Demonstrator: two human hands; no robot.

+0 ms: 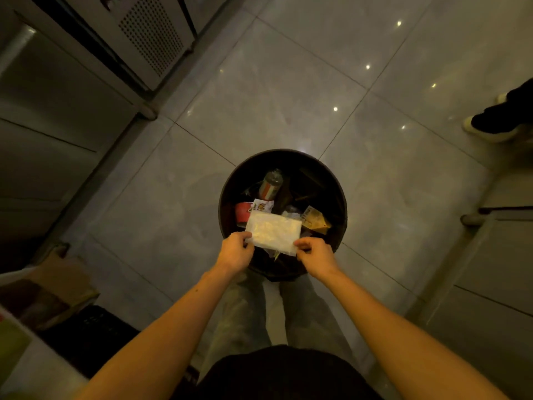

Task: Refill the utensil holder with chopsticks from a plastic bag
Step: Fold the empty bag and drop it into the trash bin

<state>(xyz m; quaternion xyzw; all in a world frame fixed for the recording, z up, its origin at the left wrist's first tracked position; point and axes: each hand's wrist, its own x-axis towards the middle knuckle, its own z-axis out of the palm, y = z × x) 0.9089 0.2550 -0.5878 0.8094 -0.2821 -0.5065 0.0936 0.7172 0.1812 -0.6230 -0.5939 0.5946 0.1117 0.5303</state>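
The plastic bag [272, 232] is a flat, pale, see-through rectangle, crinkled and catching the light, held level right over the open mouth of a round dark bin [221, 203]. The left hand [235, 251] pinches its near left corner, and the right hand [315, 256] pinches its near right corner; the fingers [245, 236] of both hands are curled onto the bag's edge. What is inside the bag, if anything, cannot be told.

Under the bag the bin holds rubbish: a bottle [271, 183] with a red and white label lying toward the far side, a red cup [242, 212] at the left, a crumpled printed paper [261, 205] beside it, and a yellow wrapper [315, 220] at the right. The bag covers the near middle of the bin.

The bin stands on a glossy floor [288, 96] of large grey tiles dotted with light reflections, just ahead of the person's trouser legs [239, 313]. A steel cabinet [57, 96] with a perforated vent panel [153, 36] runs along the left, and another steel unit [490, 284] stands at the right. A cardboard box [57, 284] and a black crate [95, 333] sit at lower left. Another person's shoe [490, 125] shows at the far right. The room is dim.
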